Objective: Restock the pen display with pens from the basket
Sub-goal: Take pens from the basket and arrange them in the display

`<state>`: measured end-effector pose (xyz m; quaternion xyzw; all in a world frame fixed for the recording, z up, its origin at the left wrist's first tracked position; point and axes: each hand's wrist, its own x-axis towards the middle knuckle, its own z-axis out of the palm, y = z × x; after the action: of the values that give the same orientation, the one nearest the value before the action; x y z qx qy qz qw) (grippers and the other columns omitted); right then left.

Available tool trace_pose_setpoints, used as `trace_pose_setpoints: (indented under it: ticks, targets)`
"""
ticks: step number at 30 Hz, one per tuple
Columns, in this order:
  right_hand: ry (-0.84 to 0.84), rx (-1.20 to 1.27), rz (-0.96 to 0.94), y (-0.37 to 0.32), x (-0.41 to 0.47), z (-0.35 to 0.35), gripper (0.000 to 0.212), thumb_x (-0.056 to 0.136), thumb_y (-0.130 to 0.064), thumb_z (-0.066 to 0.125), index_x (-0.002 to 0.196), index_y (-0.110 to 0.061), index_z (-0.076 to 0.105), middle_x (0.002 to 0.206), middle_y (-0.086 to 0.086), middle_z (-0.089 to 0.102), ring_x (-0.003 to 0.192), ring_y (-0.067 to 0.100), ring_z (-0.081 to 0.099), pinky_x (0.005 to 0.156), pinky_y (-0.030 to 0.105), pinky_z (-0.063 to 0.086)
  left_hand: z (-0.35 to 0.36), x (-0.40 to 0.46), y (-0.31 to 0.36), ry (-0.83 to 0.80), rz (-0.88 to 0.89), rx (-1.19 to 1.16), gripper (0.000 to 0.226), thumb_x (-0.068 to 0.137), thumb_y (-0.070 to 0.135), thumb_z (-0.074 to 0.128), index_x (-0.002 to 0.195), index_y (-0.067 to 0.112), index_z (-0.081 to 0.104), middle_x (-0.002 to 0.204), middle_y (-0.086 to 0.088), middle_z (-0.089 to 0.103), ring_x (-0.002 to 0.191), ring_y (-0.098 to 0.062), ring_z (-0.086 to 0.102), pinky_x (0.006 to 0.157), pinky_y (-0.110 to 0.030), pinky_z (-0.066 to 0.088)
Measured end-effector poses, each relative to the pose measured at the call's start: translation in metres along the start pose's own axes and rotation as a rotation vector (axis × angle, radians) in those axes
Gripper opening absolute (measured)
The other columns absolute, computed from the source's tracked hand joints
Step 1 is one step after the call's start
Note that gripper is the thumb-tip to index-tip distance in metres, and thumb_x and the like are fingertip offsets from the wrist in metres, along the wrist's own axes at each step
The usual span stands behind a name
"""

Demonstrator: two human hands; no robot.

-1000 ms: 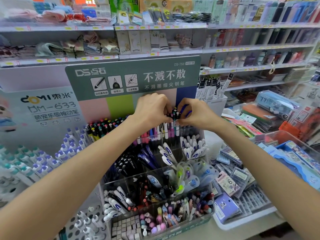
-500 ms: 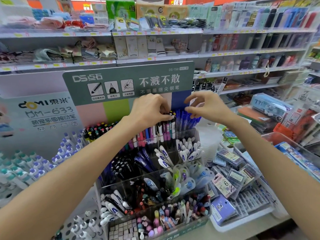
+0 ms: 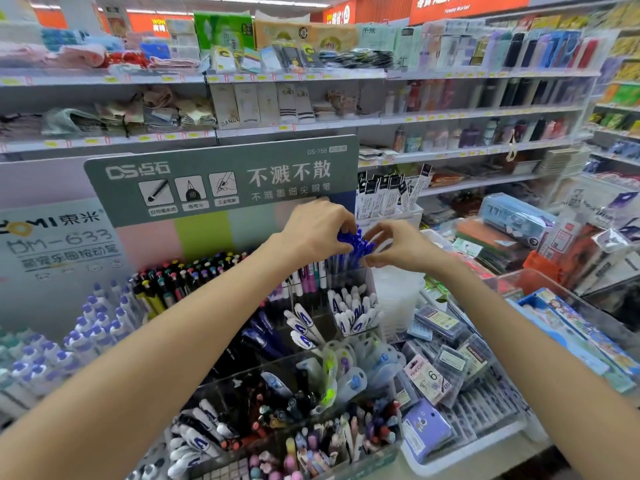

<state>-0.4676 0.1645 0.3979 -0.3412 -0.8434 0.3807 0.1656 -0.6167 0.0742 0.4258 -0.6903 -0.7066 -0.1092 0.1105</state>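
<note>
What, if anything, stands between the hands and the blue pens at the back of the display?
Nothing visible does. The left hand and right hand are already at the blue pens, fingers curled at the caps from either side. The pens stand in the back right compartment of the pen display.

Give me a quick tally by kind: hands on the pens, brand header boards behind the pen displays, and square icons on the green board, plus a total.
Hands at the blue pens: 2, left hand and right hand
Header boards: 2, green board and Domi board
Square icons: 3
Total: 7
</note>
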Motion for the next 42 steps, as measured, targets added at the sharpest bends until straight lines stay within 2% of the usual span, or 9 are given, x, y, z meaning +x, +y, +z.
trace_pose_setpoints:
  ticks: [4,8,15,19,23,29,34,37,42]
  targets:
    - [-0.001,-0.009,-0.035,0.004,0.003,0.000,0.037,0.075,-0.009,0.079,0.108,-0.007,0.062,0.092,0.000,0.064,0.073,0.008,0.061,0.070,0.021,0.053,0.005,0.004,0.001,-0.030,0.014,0.028,0.033,0.082,0.047,0.069,0.107,0.026,0.068,0.102,0.006,0.069,0.097,-0.018,0.058,0.068,-0.027,0.040]
    - [-0.007,0.025,-0.025,0.005,0.004,-0.002,0.032,0.075,-0.010,0.079,0.105,-0.004,0.068,0.084,0.003,0.069,0.069,0.007,0.063,0.059,0.009,0.047,0.006,0.005,0.002,-0.026,0.011,0.036,0.033,0.081,0.049,0.070,0.103,0.024,0.069,0.096,0.006,0.070,0.091,-0.017,0.060,0.066,-0.026,0.037]
    - [0.008,0.047,-0.029,-0.007,0.006,-0.012,0.018,0.078,-0.008,0.076,0.094,-0.002,0.073,0.069,0.002,0.068,0.048,-0.006,0.057,0.046,0.004,0.038,0.002,0.003,-0.003,-0.008,-0.007,0.015,0.028,0.082,0.044,0.069,0.105,0.027,0.068,0.098,0.009,0.071,0.092,-0.015,0.063,0.066,-0.023,0.036]
    - [-0.013,-0.038,-0.010,-0.016,0.014,-0.019,0.021,0.073,-0.013,0.080,0.092,-0.004,0.075,0.073,0.004,0.073,0.063,0.003,0.067,0.064,0.014,0.053,-0.006,0.004,-0.005,0.001,0.000,0.065,0.026,0.083,0.045,0.067,0.102,0.028,0.069,0.097,0.010,0.072,0.092,-0.015,0.064,0.067,-0.024,0.033]
    - [-0.046,-0.168,0.034,-0.024,0.025,-0.013,0.028,0.069,-0.015,0.084,0.091,-0.004,0.072,0.077,0.006,0.072,0.065,0.008,0.069,0.057,0.012,0.050,-0.007,0.006,-0.003,0.023,-0.001,0.135,0.035,0.077,0.049,0.072,0.104,0.027,0.068,0.099,0.008,0.070,0.094,-0.017,0.064,0.071,-0.026,0.031]
    - [0.065,-0.148,0.064,-0.006,0.025,0.006,0.054,0.060,-0.020,0.090,0.097,-0.011,0.052,0.091,0.009,0.067,0.081,0.021,0.064,0.073,0.035,0.053,-0.002,0.002,-0.004,0.042,-0.020,0.123,0.033,0.075,0.048,0.075,0.098,0.025,0.067,0.094,0.007,0.070,0.089,-0.017,0.063,0.068,-0.026,0.035]
    - [0.011,0.031,-0.009,0.008,0.015,0.008,0.044,0.069,-0.016,0.083,0.109,-0.008,0.064,0.099,0.004,0.069,0.085,0.014,0.064,0.069,0.016,0.052,-0.008,-0.002,-0.004,0.061,-0.019,0.106,0.028,0.078,0.043,0.074,0.101,0.027,0.072,0.095,0.008,0.071,0.092,-0.016,0.064,0.069,-0.024,0.031]
    - [0.083,0.095,-0.003,0.013,0.015,0.010,0.045,0.070,-0.018,0.083,0.110,-0.006,0.065,0.096,0.003,0.071,0.083,0.012,0.066,0.075,0.022,0.054,-0.008,-0.005,-0.005,0.056,-0.039,0.055,0.028,0.078,0.041,0.075,0.102,0.028,0.073,0.094,0.010,0.072,0.093,-0.014,0.064,0.069,-0.023,0.033]
    - [0.124,0.131,-0.003,0.013,0.014,0.015,0.036,0.070,-0.016,0.082,0.097,-0.007,0.059,0.087,0.004,0.069,0.075,0.011,0.064,0.063,0.017,0.050,-0.006,-0.008,-0.006,0.103,-0.118,0.048,0.031,0.075,0.051,0.073,0.092,0.025,0.069,0.088,0.008,0.071,0.087,-0.017,0.064,0.073,-0.027,0.032]
